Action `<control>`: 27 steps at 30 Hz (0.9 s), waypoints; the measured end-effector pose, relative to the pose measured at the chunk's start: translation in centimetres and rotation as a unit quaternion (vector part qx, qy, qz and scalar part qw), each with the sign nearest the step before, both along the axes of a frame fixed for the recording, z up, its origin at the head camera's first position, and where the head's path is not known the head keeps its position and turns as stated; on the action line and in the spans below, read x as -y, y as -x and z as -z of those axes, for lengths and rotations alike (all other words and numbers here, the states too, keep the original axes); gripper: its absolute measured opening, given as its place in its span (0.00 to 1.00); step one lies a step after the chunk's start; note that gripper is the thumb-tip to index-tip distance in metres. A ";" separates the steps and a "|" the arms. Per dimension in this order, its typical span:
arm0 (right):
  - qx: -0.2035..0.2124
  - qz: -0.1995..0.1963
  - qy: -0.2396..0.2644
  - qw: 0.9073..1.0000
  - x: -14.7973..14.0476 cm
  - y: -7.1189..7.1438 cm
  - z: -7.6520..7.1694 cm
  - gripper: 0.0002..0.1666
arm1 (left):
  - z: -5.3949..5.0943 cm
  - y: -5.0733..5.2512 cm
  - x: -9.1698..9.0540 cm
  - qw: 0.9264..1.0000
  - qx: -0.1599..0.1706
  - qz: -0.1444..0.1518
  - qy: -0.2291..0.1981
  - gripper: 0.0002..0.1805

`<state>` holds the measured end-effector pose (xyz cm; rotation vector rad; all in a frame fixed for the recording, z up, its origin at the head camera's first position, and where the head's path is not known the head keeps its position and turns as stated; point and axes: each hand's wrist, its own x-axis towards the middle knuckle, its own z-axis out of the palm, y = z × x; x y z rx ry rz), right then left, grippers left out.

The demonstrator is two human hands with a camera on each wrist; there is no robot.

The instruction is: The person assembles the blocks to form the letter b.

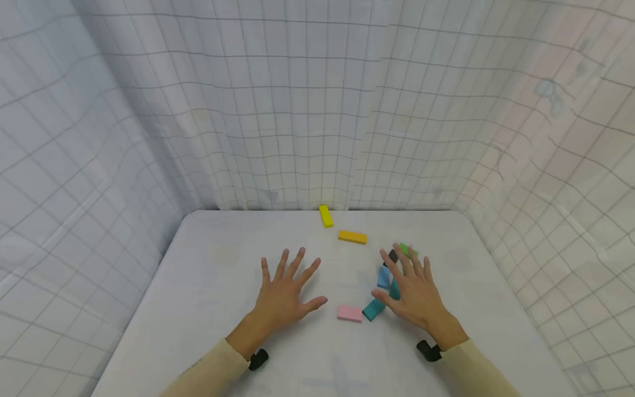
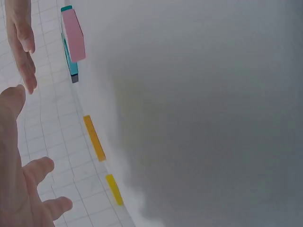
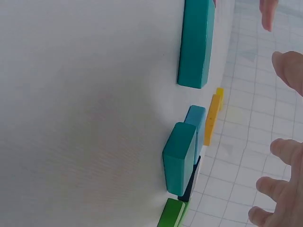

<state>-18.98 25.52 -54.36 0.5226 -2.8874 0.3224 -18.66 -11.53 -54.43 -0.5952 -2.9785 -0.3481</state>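
Note:
Fingers spread, my left hand point(image 1: 281, 296) hovers palm down over the white table and holds nothing. To its right lies a pink block point(image 1: 349, 314). My right hand point(image 1: 418, 295), also spread and holding nothing, is above a loose group of blocks and partly covers them in the head view. Around its thumb and fingers are a teal block point(image 1: 373, 309), a second teal block point(image 3: 180, 158), a light blue block point(image 1: 383, 277), a black block point(image 1: 390, 257) and a green block point(image 1: 405, 249). The right wrist view shows a gap between the hand and these blocks.
Farther back lie an orange block point(image 1: 353, 237) and, near the table's rear edge, a yellow block point(image 1: 325, 216). White curtains with a grid pattern point(image 1: 297, 121) enclose the table point(image 1: 208, 259) at the back and both sides.

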 end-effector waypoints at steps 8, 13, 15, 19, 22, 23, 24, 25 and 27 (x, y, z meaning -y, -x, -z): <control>-0.027 -0.020 0.027 0.999 -0.9 -1.0 0.4 0.55 | 0.1 -0.7 -2.4 0.996 0.005 0.093 -0.009 0.44; -0.026 -0.017 0.027 0.999 -1.3 -1.7 0.8 0.52 | 0.2 -1.0 -3.5 0.990 0.004 0.139 -0.011 0.39; -0.021 -0.019 0.026 0.999 -1.3 -1.9 0.9 0.52 | 0.2 -1.1 -3.8 0.988 0.007 0.154 -0.010 0.36; -0.019 -0.037 0.033 0.999 -1.1 -2.4 1.1 0.48 | 0.3 -1.3 -4.5 0.984 0.020 0.176 -0.010 0.29; -0.035 -0.058 0.042 0.997 -0.9 -2.6 1.2 0.42 | 0.3 -1.5 -5.0 0.982 0.023 0.187 -0.018 0.25; -0.040 -0.066 0.047 0.996 -0.8 -2.6 1.2 0.40 | 0.3 -1.5 -5.2 0.981 0.022 0.190 -0.019 0.24; -0.045 -0.074 0.053 0.995 -0.7 -2.7 1.2 0.38 | 0.2 -1.6 -5.4 0.981 0.019 0.193 -0.020 0.22; -0.048 -0.082 0.057 0.994 -0.7 -2.8 1.2 0.37 | 0.2 -1.6 -5.6 0.980 0.014 0.196 -0.018 0.20; -0.048 -0.098 0.066 0.992 -0.6 -2.9 1.3 0.34 | 0.4 -1.6 -5.9 0.980 0.002 0.198 -0.014 0.17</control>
